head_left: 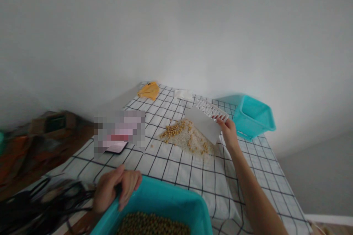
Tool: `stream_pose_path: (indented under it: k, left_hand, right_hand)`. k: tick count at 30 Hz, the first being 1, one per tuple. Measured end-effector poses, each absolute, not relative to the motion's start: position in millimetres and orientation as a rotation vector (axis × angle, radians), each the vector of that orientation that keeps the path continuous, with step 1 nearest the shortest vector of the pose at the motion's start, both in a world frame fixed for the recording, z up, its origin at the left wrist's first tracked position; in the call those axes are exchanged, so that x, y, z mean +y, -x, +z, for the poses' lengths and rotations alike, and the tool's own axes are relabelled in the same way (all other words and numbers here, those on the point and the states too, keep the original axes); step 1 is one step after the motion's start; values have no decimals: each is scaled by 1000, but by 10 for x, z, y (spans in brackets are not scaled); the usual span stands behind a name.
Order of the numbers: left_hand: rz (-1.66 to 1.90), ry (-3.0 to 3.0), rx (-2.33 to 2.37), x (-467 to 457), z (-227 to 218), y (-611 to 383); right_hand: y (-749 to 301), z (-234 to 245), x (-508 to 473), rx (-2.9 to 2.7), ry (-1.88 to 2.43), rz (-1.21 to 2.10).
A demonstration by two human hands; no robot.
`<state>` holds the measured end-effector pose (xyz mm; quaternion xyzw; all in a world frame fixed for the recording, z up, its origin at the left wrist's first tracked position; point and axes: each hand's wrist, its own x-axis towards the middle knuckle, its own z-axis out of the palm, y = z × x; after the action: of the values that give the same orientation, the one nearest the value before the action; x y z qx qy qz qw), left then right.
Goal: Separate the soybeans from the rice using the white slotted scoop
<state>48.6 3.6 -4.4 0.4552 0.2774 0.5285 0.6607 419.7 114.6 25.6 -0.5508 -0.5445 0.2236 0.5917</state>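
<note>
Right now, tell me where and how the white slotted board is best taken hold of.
Take the white slotted board by the right end of its slotted edge, coming from the right. The openings there likely give good purchase, and the right grip holds that end. The opposite, solid edge faces the pile of beans and grain, so it seems a poorer choice.

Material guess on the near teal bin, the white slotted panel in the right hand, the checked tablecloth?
Near teal bin: likely moulded plastic, smooth, low sheen; even colour, rounded corner.
White slotted panel: probably stiff plastic, matte; flat, with regular slots. 
Checked tablecloth: looks like matte fabric, soft creases; a coating can't be ruled out.
</note>
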Motion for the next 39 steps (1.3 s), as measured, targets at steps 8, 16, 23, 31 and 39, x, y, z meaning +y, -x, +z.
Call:
stream_pose_path:
  k: [8,16,23,31,39]
  left_hand:
    - [1198,-1065,638,42,-72,-475]
    - [1195,-1078,605,58,-109,-467]
    - [1187,-1079,628,50,-70,-474]
    - [1188,-1120,681,39,-50,-498]
    - [1214,-1135,641,45,-74,-499]
  right_hand:
    - [-4183,266,1151,-1243,1276,553]
    - [-4156,325,1114,-1272,1241,547]
    - [-4126,370,1071,-1266,1192,563]
    - [-4069,430,1021,-1314,1176,563]
    - [-4028,470,980,-1280,1151,572]
